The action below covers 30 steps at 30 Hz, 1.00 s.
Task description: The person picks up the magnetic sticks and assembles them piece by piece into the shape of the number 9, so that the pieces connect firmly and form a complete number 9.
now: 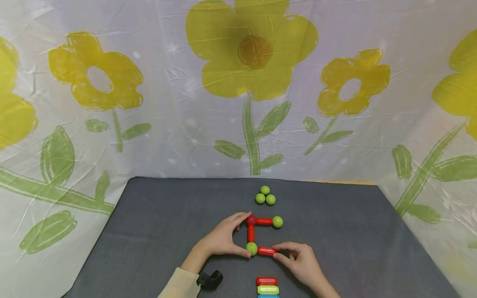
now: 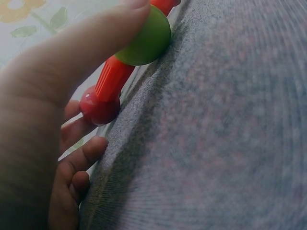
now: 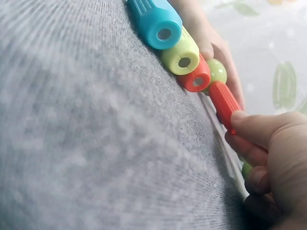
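On the dark cloth lies a joined shape of magnetic rods and balls. Its red ball (image 1: 251,220) forms the upper left corner, with a red rod (image 1: 264,221) leading right to a green ball (image 1: 277,222). Another red rod (image 1: 251,234) runs down to a lower green ball (image 1: 251,248). My left hand (image 1: 222,238) spans this side, fingertips at the red ball and thumb on the lower green ball. My right hand (image 1: 299,260) pinches the outer end of a third red rod (image 1: 266,251), whose inner end meets the lower green ball.
Three loose green balls (image 1: 265,195) sit together farther back. Near the front lie a red rod (image 1: 266,281), a yellow-green rod (image 1: 268,290) and a blue rod (image 3: 156,24) side by side. A flowered curtain (image 1: 171,136) hangs behind the table.
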Each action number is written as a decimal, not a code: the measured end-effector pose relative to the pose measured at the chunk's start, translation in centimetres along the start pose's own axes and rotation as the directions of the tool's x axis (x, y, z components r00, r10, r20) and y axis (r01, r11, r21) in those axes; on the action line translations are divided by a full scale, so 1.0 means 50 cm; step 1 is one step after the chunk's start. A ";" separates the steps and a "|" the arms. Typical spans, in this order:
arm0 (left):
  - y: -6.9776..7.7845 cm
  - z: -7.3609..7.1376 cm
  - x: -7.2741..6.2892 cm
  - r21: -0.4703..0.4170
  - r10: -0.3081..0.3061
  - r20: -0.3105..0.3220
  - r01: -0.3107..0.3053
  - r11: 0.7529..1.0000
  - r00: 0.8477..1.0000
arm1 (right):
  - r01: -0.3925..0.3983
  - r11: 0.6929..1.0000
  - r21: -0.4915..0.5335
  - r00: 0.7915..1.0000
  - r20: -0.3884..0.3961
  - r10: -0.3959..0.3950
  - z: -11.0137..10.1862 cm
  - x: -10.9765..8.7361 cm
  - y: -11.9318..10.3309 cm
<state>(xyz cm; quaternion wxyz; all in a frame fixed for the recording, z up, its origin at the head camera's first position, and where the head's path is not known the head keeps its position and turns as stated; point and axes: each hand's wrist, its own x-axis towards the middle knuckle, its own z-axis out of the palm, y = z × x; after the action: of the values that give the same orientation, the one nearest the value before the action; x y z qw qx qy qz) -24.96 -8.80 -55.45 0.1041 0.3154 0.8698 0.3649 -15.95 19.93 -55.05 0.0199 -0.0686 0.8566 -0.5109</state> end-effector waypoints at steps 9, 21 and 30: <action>0.002 -0.003 -0.002 0.005 0.013 0.020 -0.013 1.000 1.000 | 0.041 0.997 -0.071 0.998 0.041 -0.038 0.001 0.000 0.005; 0.000 0.002 0.002 -0.011 0.001 0.005 -0.001 1.000 1.000 | 0.093 0.993 -0.077 0.996 0.004 -0.093 0.002 0.000 0.015; 0.001 0.001 0.000 0.004 0.008 -0.001 -0.008 1.000 1.000 | 0.058 0.997 -0.055 0.997 -0.050 -0.061 0.006 0.002 0.009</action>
<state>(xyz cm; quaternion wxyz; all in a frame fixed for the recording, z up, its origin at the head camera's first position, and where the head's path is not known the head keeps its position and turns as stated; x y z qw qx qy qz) -24.92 -8.74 -55.44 0.1018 0.3188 0.8693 0.3637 -16.06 19.86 -55.60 -0.0193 -0.0815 0.8679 -0.4896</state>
